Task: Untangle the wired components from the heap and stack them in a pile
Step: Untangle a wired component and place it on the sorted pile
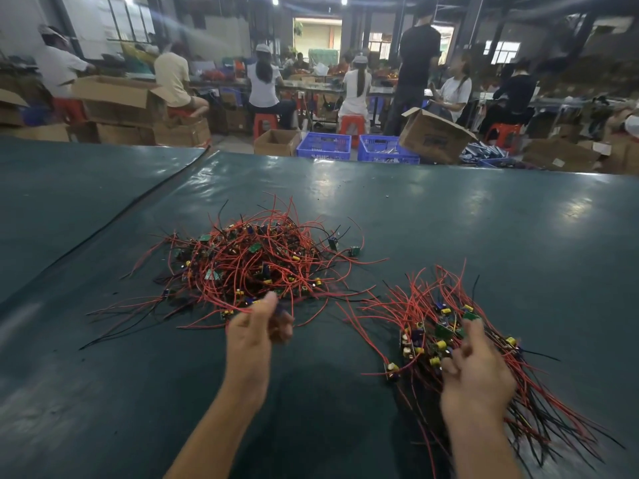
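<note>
Red and black wire knots the heap (249,264) of little boards mid-way across the glossy green surface (449,219). The left hand's (252,331) fingers (272,300) pinch one lead (238,309) at its near edge, probably to tease it free. The right hand (479,375) hangs over the combed pile (446,331), its grip blurred, untellable.

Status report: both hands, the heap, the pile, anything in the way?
Left hand pinching a wire at near edge of heap. Right hand on pile, grip blurred. Heap mostly tangled. Loose wires trail between heap and pile.

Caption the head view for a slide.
Left hand pinches wires at the tangled heap; right hand reaches over the stacked pile.
</note>
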Demonstrator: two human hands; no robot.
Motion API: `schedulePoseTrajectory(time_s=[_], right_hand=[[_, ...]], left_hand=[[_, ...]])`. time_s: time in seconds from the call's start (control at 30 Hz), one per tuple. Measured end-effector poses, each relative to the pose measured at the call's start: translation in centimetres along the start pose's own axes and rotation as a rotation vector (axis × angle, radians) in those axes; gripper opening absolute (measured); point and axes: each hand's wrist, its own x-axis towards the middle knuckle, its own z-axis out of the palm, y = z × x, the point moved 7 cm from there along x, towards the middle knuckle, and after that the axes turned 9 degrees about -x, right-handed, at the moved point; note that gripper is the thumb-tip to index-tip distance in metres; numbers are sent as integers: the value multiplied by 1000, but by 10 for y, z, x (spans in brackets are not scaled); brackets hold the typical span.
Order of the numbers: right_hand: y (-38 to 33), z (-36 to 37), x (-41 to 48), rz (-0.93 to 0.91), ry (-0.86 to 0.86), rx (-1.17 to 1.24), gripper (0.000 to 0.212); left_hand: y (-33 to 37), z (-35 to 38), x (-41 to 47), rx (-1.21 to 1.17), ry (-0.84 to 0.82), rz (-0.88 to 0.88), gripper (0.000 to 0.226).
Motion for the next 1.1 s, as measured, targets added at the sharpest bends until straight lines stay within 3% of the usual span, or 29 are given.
schedulePoseTrajectory(time_s=[0.2, 0.3, 0.43, 0.6, 0.73, 0.9, 1.0, 1.1], right_hand=[[12, 38, -24, -138, -308, -187, 31], [31, 65, -50, -196, -493, -344, 31], [36, 81, -75, -313, -666, -359, 21], [45, 71, -63, -145, -536, -332, 15], [31, 51, -39, -60, -300, -170, 18], [17, 38, -30, -48, -185, -4, 16], [20, 44, -39, -63, -214, 3, 20], [33, 63, -60, -97, -409, -141, 35]], left_hand=[[-4, 1, 5, -11, -66, -45, 32], [-19, 11, -1, 33, -161, -77, 30], [-30, 25, -10, 178, -345, -75, 30], [-34, 37, -19, 290, -472, -55, 32], [-33, 30, -12, 275, -389, -44, 34], [-33, 32, -14, 256, -386, -41, 36], [-33, 33, -17, 241, -388, -41, 33], [-36, 34, -17, 204, -378, -52, 38]])
